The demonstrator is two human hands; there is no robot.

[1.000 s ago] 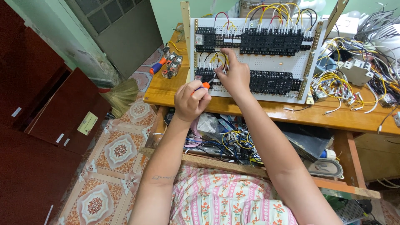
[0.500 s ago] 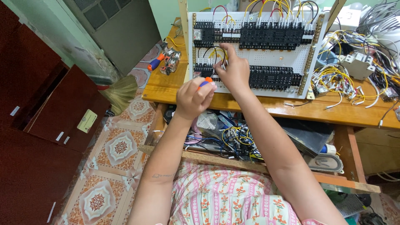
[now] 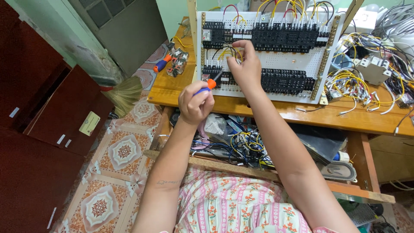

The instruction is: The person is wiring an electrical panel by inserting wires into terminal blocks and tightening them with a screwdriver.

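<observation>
From the head camera, both bare forearms reach forward and up from the lap toward a white perforated wiring panel [image 3: 276, 60] that stands tilted on the wooden desk [image 3: 276, 113].

The left hand [image 3: 196, 102] is raised just short of the desk's front edge, wrist straight, knuckles toward the camera. Its fingers are clenched round the blue-and-orange handle of a screwdriver [image 3: 206, 86], whose shaft points up and to the right, the tip meeting the lower row of black terminal blocks [image 3: 284, 80] near the panel's left side.

The right hand [image 3: 246, 64] lies further forward, over the panel's left half between the upper and lower rows of blocks. Its wrist is bent slightly, and the fingers are pinched together on the yellow and black wires [image 3: 227, 51] looped there, thumb towards the left.

On the desk left of the panel lie a second orange-and-blue screwdriver [image 3: 162, 64] and a small clear relay [image 3: 178, 64]. To the right is a heap of yellow and white wires [image 3: 351, 84]. A broom [image 3: 125, 92] leans below the desk's left corner, above the patterned floor tiles [image 3: 123, 151].
</observation>
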